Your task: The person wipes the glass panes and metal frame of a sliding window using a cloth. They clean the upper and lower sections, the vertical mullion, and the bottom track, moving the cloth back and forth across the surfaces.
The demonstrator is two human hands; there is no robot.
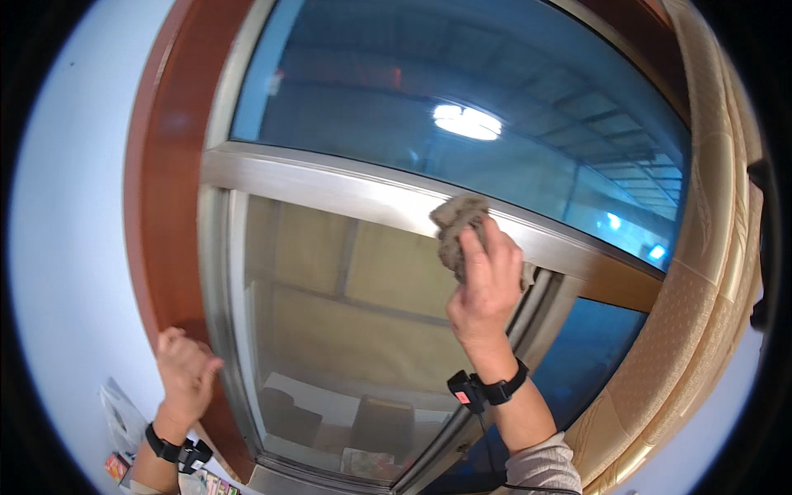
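Note:
My right hand (489, 272) presses a bunched grey-brown cloth (458, 232) against the metal crossbar (334, 185) of a window, at the bar's lower middle. Part of the cloth hangs out beyond the fingers on the right side. Above the bar is a fixed upper pane (371, 117) with bluish glass, reflecting a bright lamp. My left hand (185, 371) is at the reddish-brown wooden window casing (176, 247) on the left, its fingers curled and thumb pointing right. Whether it grips the casing's edge is hard to tell.
Gold patterned curtains (668, 346) hang gathered at the right. Below the crossbar, chairs show through the lower window opening (346, 359). A clear plastic bag (120, 414) and small colourful packages (216, 484) lie at the lower left. A black cable (489, 451) runs from the right wrist device.

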